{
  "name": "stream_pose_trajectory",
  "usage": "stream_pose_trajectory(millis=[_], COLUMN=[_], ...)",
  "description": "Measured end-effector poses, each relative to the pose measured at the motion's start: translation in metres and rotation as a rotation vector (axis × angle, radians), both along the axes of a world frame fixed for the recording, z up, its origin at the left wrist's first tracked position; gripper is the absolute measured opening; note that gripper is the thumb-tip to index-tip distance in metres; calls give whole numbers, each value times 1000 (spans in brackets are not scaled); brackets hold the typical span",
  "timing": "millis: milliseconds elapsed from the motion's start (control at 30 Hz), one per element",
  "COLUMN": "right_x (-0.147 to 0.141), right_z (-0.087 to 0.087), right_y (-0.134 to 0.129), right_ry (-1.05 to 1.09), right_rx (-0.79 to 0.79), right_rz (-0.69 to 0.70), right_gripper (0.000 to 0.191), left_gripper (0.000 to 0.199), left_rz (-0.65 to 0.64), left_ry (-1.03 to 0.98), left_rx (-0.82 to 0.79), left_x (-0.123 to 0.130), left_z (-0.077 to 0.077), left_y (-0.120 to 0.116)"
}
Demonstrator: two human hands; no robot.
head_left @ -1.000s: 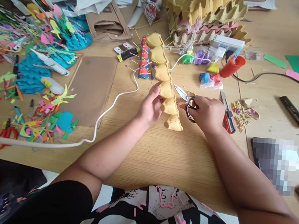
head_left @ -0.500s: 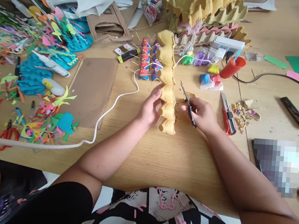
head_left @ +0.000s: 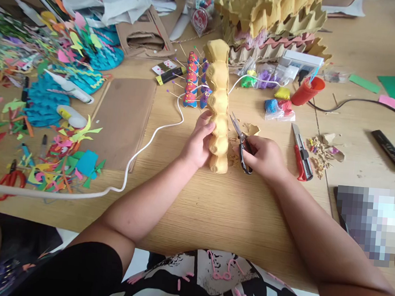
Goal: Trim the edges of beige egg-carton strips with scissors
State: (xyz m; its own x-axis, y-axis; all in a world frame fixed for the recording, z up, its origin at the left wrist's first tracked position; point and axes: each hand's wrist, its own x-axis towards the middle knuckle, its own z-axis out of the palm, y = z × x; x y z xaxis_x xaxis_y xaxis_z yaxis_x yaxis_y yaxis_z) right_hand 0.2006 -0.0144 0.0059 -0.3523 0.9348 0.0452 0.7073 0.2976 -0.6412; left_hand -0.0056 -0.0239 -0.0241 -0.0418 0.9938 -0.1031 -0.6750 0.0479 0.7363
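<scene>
My left hand (head_left: 200, 141) grips a long yellow egg carton strip (head_left: 219, 106) by its left side, the thumb lying on the row of bumps. The strip stands lengthwise away from me with its rounded cups facing up. In my right hand (head_left: 267, 158) is a pair of black-handled scissors (head_left: 243, 144), blades pointing up and left, a short gap to the right of the strip. Small yellow trimmings (head_left: 250, 128) lie on the table behind the scissors. Beyond the strip stand red and blue painted carton caterpillars (head_left: 192, 79) with pins stuck in them, one partly hidden.
A red utility knife (head_left: 301, 154) lies right of my right hand, beside carton scraps (head_left: 321, 160). A white cable (head_left: 150, 137) crosses the table and runs behind the strip. Cardboard (head_left: 121, 119) and paper cuttings lie left. Egg trays (head_left: 269, 17) are stacked at the back.
My left hand has rolled the egg carton strip so its bumps face me more squarely. The scissors in my right hand have shifted slightly left and down, their handles now showing more.
</scene>
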Motion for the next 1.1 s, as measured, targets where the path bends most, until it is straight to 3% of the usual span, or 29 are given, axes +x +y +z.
stream_pose_trajectory(millis=[200,400,733,1000,1100], right_x=[-6,-10,-17,-23,-23], right_z=[7,10,11,14,14], right_y=[-6,-12,-19,-28,-29], right_ry=[-58,-50,-82,-109,-99], right_rx=[-20,-52,-51,-92,-91], right_rz=[-42,-30,-64,-87,-80], right_gripper=[57,52,42,47,48], left_gripper=[69,59,62,78,74], left_rz=[1,1,-19,-25,-22], left_ry=[-4,-11,11,-17,-13], left_rx=[27,41,75,69,63], left_x=[1,3,2,3,3], left_z=[1,3,3,6,6], left_y=[0,-1,-2,-3,-3])
